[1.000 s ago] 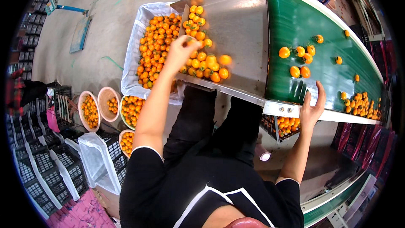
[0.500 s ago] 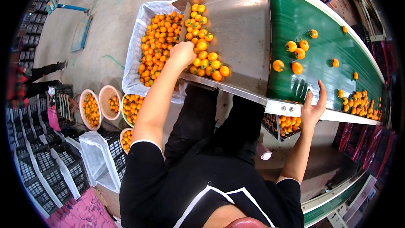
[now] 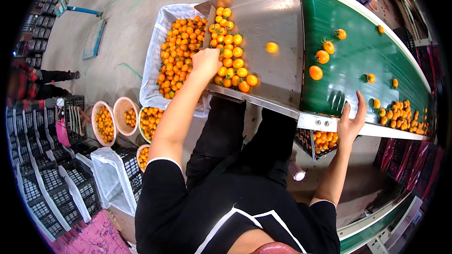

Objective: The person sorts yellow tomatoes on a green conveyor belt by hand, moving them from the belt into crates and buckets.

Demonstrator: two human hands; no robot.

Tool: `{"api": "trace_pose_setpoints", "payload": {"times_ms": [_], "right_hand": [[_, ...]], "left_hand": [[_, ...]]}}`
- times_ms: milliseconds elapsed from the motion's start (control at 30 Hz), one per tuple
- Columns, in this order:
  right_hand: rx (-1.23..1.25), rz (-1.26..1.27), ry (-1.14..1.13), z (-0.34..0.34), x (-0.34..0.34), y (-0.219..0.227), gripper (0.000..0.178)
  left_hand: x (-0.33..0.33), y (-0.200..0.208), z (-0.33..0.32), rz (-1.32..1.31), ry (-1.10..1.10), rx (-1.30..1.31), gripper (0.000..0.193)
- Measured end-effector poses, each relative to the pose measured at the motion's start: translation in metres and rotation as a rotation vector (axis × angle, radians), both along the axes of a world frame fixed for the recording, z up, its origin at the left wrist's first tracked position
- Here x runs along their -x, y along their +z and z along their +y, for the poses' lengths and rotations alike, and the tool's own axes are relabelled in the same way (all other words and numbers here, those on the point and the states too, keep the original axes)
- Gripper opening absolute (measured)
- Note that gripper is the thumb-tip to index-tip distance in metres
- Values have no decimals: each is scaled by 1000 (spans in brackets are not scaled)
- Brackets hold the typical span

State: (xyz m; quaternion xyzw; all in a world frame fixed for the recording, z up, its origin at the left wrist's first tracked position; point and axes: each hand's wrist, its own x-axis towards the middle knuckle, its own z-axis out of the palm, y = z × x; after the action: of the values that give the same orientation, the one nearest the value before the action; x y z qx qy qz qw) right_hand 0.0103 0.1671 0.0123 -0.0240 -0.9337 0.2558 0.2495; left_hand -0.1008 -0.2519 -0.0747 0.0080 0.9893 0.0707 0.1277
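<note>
Both hands are well apart over the machine: the person's left hand (image 3: 206, 64) is curled at the left end of a flat grey sheet-metal tray (image 3: 278, 19), beside small round orange tomatoes (image 3: 238, 63) gathered there. Whether its fingers have closed on one I cannot tell, since the back of the hand hides them. The right hand (image 3: 351, 124), thumb and forefinger spread, is at the near edge of a smooth green conveyor belt (image 3: 358, 33), with no fruit visible in it.

As for progress, a good share looks done: a crate lined with white plastic (image 3: 150, 61), just left of the tray, holds a deep heap of tomatoes. Still left are those massed along the tray's left end, plus a single blurred orange tomato (image 3: 271, 47) (out by itself between the group and the belt). On the belt, a few lie scattered near the tray, some with green stem tops, and a dense orange cluster (image 3: 401, 113) sits towards the right end. By that count, the work seems mid-run rather than near its finish.
</note>
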Motion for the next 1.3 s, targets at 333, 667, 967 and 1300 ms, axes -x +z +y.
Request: {"api": "trace_pose_setpoints", "payload": {"times_ms": [333, 667, 967, 1300], "right_hand": [[-4, 9, -5, 0, -2, 0, 43], [37, 44, -5, 4, -4, -2, 40], [1669, -492, 405, -108, -114, 21, 52], [2238, -181, -547, 11, -136, -54, 36]], "left_hand": [[-20, 14, -2, 99, 48, -152, 40], [-12, 8, -2, 250, 146, -239, 34], [-137, 150, 151, 343, -534, -1064, 26], [-162, 131, 224, 331, -804, -796, 48]]}}
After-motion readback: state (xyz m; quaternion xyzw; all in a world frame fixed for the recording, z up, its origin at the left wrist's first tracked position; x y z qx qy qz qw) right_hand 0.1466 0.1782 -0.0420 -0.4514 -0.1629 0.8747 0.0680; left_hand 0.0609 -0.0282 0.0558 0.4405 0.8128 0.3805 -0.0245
